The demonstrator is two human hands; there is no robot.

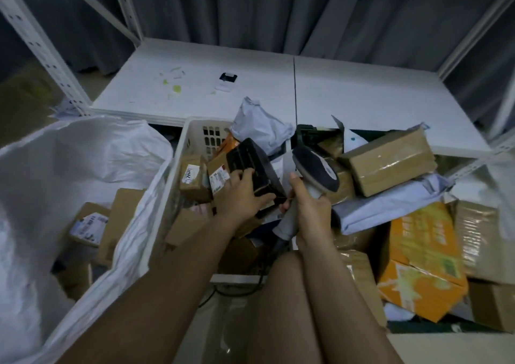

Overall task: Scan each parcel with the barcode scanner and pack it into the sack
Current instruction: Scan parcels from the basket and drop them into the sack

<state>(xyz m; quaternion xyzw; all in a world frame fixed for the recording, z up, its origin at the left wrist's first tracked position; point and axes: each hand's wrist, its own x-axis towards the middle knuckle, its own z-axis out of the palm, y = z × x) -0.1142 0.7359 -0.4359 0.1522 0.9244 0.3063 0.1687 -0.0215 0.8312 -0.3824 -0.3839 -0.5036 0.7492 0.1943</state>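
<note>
White shelf (348,85), grey curtain (278,7); left hand (242,193) grips black parcel (255,165), right hand (310,210) grips scanner (315,171).

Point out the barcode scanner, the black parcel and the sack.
barcode scanner (317,172), head view, on its dark head.
black parcel (252,161), head view, on its top face.
sack (83,151), head view, on its far inner wall.

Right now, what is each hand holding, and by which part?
The left hand grips a black box parcel by its near end. The right hand grips the barcode scanner by its grey handle, below the head.
</note>
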